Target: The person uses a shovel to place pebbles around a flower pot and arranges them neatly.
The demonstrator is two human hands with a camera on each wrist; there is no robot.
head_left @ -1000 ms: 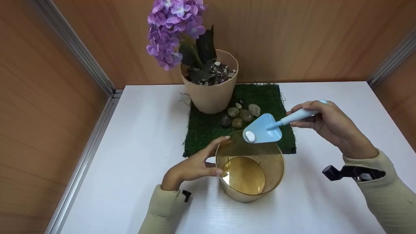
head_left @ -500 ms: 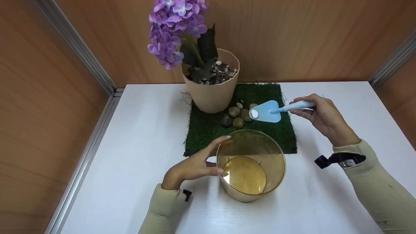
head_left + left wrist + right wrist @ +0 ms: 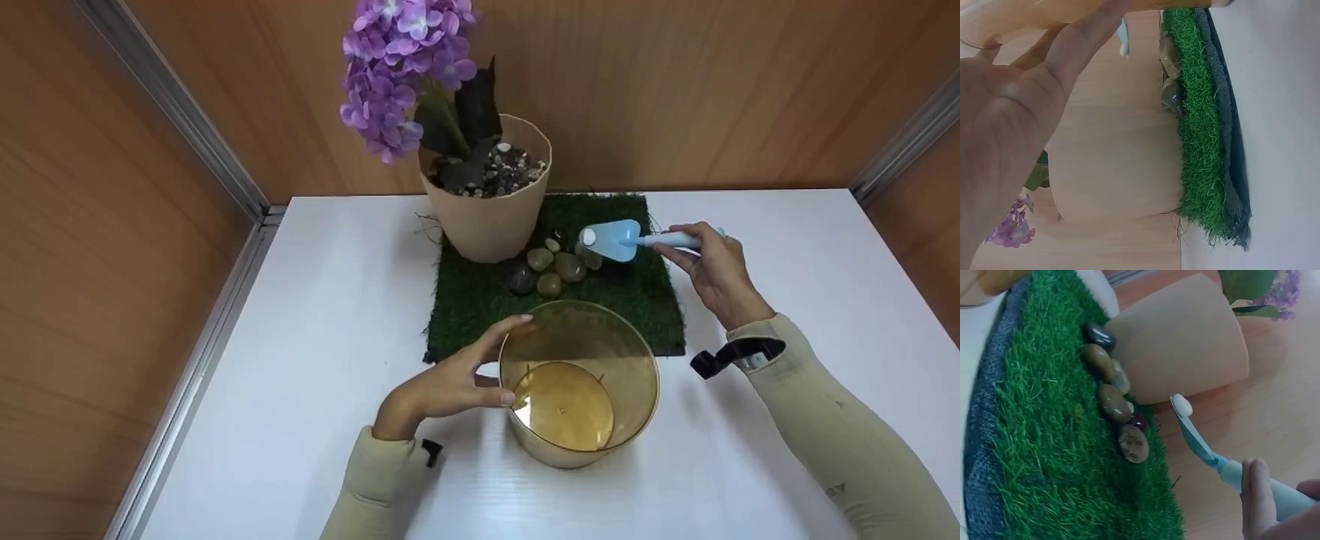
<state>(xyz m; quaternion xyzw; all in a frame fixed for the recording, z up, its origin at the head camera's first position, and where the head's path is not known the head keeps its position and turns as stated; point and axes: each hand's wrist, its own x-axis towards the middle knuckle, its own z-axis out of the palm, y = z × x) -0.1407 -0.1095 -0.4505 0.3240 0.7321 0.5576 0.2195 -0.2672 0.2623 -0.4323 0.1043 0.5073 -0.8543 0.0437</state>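
Observation:
My right hand (image 3: 716, 274) grips the handle of a light blue toy trowel (image 3: 619, 240), which is raised over the far right part of the grass mat. On the trowel's tip lies one white pebble (image 3: 589, 237), also plain in the right wrist view. My left hand (image 3: 450, 382) holds the left side of a clear amber tub (image 3: 637, 375), thumb at the near rim and fingers round the outside. Inside the tub nothing but its round bottom shows. Several smooth stones (image 3: 570, 268) lie on the mat below and left of the trowel.
A beige pot (image 3: 487, 225) with purple flowers (image 3: 397, 75) and dark gravel stands at the back of the green grass mat (image 3: 480, 322). The tub overlaps the mat's front edge in the head view. Wooden panels (image 3: 675, 90) wall the white table (image 3: 330, 300) at the back and sides.
My right hand has carried the trowel and its white pebble away from over the tub, toward the back of the mat. The left hand and the tub have stayed in place.

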